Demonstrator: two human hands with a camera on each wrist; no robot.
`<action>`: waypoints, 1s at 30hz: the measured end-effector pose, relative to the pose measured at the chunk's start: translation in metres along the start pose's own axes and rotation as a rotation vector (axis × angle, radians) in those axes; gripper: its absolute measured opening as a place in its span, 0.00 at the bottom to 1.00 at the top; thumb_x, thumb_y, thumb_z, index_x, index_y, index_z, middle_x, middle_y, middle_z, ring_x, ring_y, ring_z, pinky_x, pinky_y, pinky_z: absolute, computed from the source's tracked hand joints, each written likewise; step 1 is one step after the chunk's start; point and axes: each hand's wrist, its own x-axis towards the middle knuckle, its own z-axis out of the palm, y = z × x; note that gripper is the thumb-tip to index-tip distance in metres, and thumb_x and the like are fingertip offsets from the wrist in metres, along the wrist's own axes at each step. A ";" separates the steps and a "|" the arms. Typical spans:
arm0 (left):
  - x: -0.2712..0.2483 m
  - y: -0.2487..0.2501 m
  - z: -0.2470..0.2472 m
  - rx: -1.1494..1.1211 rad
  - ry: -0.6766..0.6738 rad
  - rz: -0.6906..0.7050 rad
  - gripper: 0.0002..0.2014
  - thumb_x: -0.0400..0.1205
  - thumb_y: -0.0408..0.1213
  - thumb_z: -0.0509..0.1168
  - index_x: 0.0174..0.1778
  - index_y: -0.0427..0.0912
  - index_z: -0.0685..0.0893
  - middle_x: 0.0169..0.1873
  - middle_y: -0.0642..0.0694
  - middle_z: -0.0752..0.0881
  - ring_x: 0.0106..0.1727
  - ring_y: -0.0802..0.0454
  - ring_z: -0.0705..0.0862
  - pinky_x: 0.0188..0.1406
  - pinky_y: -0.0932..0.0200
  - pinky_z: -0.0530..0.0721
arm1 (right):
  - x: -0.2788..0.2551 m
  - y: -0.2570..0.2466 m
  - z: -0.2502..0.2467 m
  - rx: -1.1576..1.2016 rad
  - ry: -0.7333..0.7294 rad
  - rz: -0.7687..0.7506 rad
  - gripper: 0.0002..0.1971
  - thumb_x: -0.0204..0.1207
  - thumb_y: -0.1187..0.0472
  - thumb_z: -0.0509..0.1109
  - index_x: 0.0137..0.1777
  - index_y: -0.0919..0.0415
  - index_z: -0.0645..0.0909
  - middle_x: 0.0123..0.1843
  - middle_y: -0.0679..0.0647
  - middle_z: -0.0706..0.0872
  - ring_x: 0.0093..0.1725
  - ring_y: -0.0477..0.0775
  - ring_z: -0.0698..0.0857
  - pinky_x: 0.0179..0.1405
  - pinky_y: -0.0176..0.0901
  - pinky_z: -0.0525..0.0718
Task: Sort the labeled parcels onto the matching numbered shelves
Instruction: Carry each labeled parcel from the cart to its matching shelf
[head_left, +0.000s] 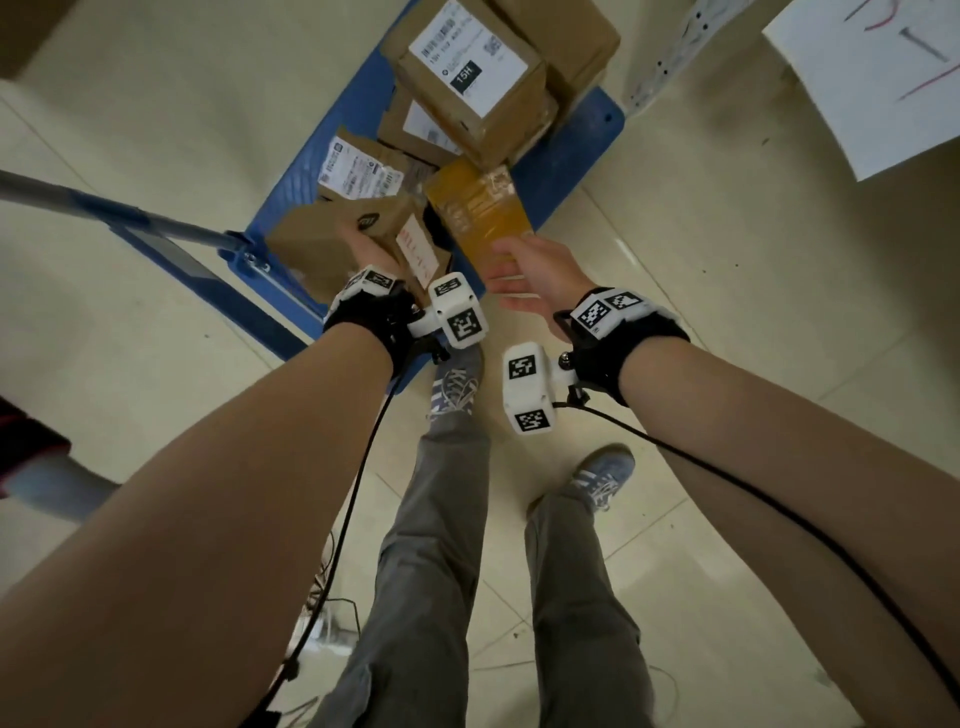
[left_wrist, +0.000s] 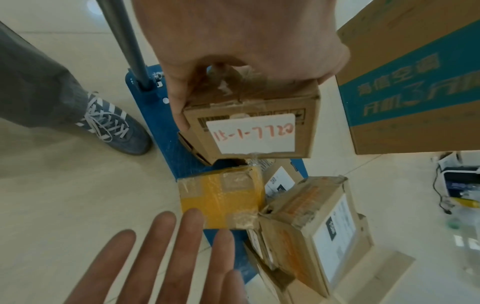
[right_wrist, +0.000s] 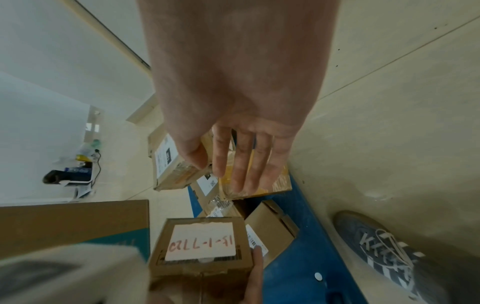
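My left hand (head_left: 363, 244) grips a small cardboard box (head_left: 311, 234) from above and holds it over the near end of the blue cart (head_left: 332, 135). The box's white label, handwritten in red, reads 15-1-7720 in the left wrist view (left_wrist: 255, 132) and faces the right wrist camera too (right_wrist: 202, 244). My right hand (head_left: 522, 270) reaches onto a yellow-taped parcel (head_left: 478, 208) on the cart; its fingers (right_wrist: 244, 162) lie straight over the parcel (right_wrist: 281, 181), thumb at its near edge. The same straight fingers (left_wrist: 168, 255) show below the yellow parcel (left_wrist: 221, 199).
Several more labelled cardboard parcels are piled on the cart, the biggest (head_left: 467, 73) marked 15H. The cart's grey handle (head_left: 104, 208) juts left. A large box with teal print (left_wrist: 415, 86) stands beside it. My feet (head_left: 457, 387) stand at the cart's near edge. A paper sign (head_left: 883, 78) hangs at top right.
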 end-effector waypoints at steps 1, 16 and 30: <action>-0.001 0.000 0.002 -0.039 0.005 0.018 0.35 0.90 0.59 0.35 0.85 0.40 0.62 0.82 0.40 0.68 0.79 0.41 0.72 0.71 0.47 0.73 | -0.004 0.000 -0.002 -0.007 -0.010 -0.008 0.14 0.87 0.57 0.64 0.68 0.60 0.79 0.56 0.61 0.87 0.50 0.57 0.83 0.55 0.50 0.84; -0.027 -0.038 0.013 0.497 -0.415 -0.031 0.26 0.80 0.65 0.57 0.50 0.44 0.84 0.46 0.42 0.86 0.47 0.42 0.84 0.51 0.51 0.84 | -0.074 0.022 -0.062 -0.002 -0.058 -0.104 0.22 0.85 0.44 0.66 0.75 0.51 0.76 0.71 0.58 0.82 0.60 0.56 0.85 0.57 0.50 0.85; -0.134 -0.091 0.103 1.341 -0.568 0.161 0.27 0.79 0.69 0.61 0.35 0.46 0.79 0.25 0.45 0.85 0.29 0.51 0.82 0.40 0.55 0.78 | -0.151 0.067 -0.157 0.156 0.096 -0.001 0.34 0.71 0.36 0.76 0.69 0.61 0.83 0.53 0.61 0.93 0.42 0.55 0.94 0.44 0.60 0.94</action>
